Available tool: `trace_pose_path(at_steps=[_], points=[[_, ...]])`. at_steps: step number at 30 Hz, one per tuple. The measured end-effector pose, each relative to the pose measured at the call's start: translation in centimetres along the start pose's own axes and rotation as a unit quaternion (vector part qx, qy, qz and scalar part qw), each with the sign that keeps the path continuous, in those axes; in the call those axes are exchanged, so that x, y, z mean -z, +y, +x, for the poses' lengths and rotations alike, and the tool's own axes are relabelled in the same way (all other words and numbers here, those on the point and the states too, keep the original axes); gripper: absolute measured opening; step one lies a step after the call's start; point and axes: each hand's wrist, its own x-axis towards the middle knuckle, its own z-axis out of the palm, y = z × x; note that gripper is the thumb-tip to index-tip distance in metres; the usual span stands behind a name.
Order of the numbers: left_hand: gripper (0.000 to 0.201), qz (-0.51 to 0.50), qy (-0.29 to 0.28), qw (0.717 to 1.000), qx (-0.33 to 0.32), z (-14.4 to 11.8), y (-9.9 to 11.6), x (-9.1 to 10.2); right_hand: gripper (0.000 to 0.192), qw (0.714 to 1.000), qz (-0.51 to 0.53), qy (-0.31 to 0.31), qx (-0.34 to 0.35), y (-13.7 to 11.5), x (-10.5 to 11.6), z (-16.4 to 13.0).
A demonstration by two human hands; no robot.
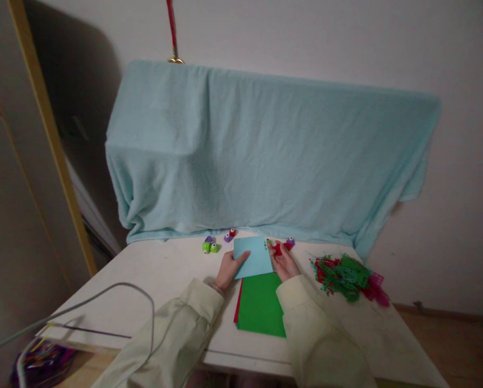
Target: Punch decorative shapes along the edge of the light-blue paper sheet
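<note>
Holding a light blue sheet [253,256] by its lower left corner, the left hand [230,268] keeps it over the green sheet [261,308] on the white bench [164,275], thumb closed on the paper. The right hand [284,262] grips a small red punch [277,249] at the sheet's right edge, with punched scraps [346,276] lying well apart to the right
</note>
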Motion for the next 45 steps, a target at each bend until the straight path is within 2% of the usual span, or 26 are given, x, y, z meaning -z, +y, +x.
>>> trace_pose_path(at_steps=[3,5,10,17,20,24,32,36,41,45], points=[[0.055,0.001,0.004,1.000,0.001,-0.2,0.2,0.0,0.016,0.998,0.015,0.031,-0.043,-0.1,-0.2,0.0],[0.055,-0.002,0.001,1.000,-0.001,-0.2,0.2,0.0,0.021,0.999,0.005,0.032,-0.042,-0.2,-0.3,-0.1],[0.054,-0.001,-0.004,1.000,-0.004,-0.1,0.0,0.1,0.030,0.997,-0.081,-0.009,-0.002,-0.1,-0.2,-0.2],[0.056,-0.006,0.002,1.000,0.005,-0.1,0.0,0.0,0.039,0.983,-0.161,-0.014,0.082,0.5,-0.1,-0.4],[0.057,-0.008,0.001,1.000,0.003,-0.1,0.0,0.0,0.043,0.982,-0.169,-0.022,0.084,0.6,-0.1,-0.4],[0.058,-0.004,0.003,1.000,0.000,0.0,-0.2,0.1,0.041,0.979,-0.188,-0.002,0.077,0.6,-0.3,-0.6],[0.053,0.052,0.015,0.998,-0.039,-0.1,-0.1,-0.1,0.046,0.958,-0.258,0.031,0.119,1.2,-0.9,-0.8],[0.052,0.074,0.026,0.995,-0.065,-0.4,0.3,-0.1,0.041,0.950,-0.281,0.026,0.131,1.3,-0.7,-0.5],[0.054,0.082,0.044,0.991,-0.093,-0.7,0.7,-0.1,0.039,0.926,-0.337,0.029,0.166,1.2,-0.5,-0.4],[0.055,0.086,0.037,0.990,-0.105,-0.6,0.6,-0.3,0.040,0.912,-0.365,0.038,0.182,1.1,-0.9,-0.7]])
